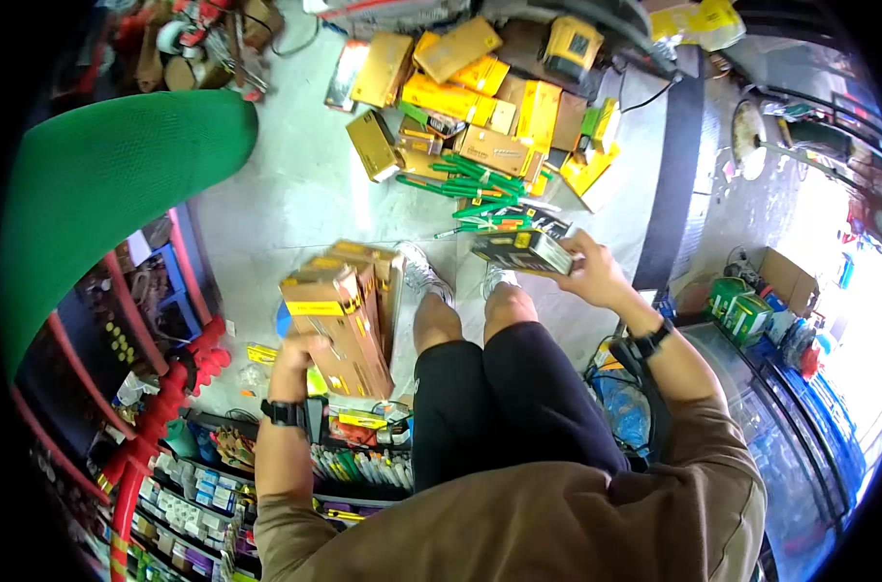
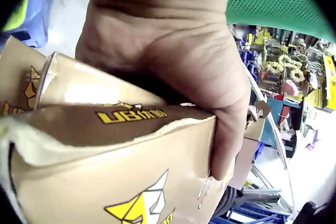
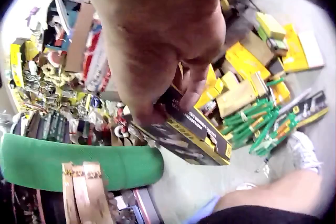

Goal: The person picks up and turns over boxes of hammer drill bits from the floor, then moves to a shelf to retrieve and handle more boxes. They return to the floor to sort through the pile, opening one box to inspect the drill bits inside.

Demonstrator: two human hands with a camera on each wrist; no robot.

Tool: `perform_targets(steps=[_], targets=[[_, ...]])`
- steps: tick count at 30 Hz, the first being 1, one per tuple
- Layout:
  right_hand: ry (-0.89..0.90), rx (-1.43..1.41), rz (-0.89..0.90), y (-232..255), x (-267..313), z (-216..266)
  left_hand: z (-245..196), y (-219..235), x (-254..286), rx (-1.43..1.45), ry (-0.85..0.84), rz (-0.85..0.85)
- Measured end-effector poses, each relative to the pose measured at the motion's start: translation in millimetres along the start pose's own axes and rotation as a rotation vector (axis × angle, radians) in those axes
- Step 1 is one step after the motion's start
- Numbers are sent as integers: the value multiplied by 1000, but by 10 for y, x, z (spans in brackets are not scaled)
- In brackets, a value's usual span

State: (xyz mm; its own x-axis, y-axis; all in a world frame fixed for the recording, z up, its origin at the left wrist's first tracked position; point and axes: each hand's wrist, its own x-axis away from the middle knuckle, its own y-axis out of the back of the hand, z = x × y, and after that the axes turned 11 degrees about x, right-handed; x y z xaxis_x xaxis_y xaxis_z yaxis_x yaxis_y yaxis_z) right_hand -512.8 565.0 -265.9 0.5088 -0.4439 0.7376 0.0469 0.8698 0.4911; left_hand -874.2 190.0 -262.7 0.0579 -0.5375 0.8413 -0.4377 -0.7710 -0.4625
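Note:
My left hand (image 1: pixel 298 357) holds several long brown cardboard boxes (image 1: pixel 339 339) with yellow ends, bunched side by side at my left leg. In the left wrist view, the thumb lies along a box (image 2: pixel 126 174) with a fox-like logo and a torn top edge; the other fingers are hidden. In front of my right knee, my right hand (image 1: pixel 596 274) grips the end of a black box (image 1: pixel 523 250) with yellow trim. The right wrist view shows thumb and fingers on either side of this black box (image 3: pixel 197 137), tilted over the floor.
Yellow and brown boxes (image 1: pixel 494 145) lie heaped on the floor ahead, with green slender items (image 1: pixel 484 184) bundled at the near side. A green mesh-covered shape (image 1: pixel 130 165) juts in at left. Stocked shelves (image 1: pixel 198 485) stand near my left side; a glass case (image 1: pixel 741 388) is at right.

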Motion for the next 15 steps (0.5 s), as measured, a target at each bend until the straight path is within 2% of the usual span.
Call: perform_targets(steps=[1, 3, 5, 6, 7, 9, 10, 11, 13, 15], targets=[[49, 11, -56, 220, 326, 31, 17, 51, 323, 30, 86, 6], [169, -101, -138, 830, 1056, 494, -12, -231, 1017, 60, -32, 77], [224, -288, -132, 1355, 1717, 685, 87, -410, 1719, 126, -113, 61], [245, -489, -102, 1532, 1979, 823, 142, -469, 2088, 210, -140, 35], [266, -508, -86, 1748, 2254, 1117, 173, -599, 2436, 208, -169, 43], [354, -830, -128, 1810, 2512, 1400, 264, -988, 2972, 413, -350, -98], [282, -866, -131, 1831, 2631, 1591, 326, -1191, 3216, 355, -434, -177], [316, -880, 1, 1868, 2631, 1605, 431, -1356, 3347, 369, -461, -180], [385, -866, 107, 1920, 2858, 1970, 599, -1743, 3488, 486, -717, -119], [509, -836, 189, 1937, 3061, 2371, 729, -2203, 3622, 541, -827, -68]])
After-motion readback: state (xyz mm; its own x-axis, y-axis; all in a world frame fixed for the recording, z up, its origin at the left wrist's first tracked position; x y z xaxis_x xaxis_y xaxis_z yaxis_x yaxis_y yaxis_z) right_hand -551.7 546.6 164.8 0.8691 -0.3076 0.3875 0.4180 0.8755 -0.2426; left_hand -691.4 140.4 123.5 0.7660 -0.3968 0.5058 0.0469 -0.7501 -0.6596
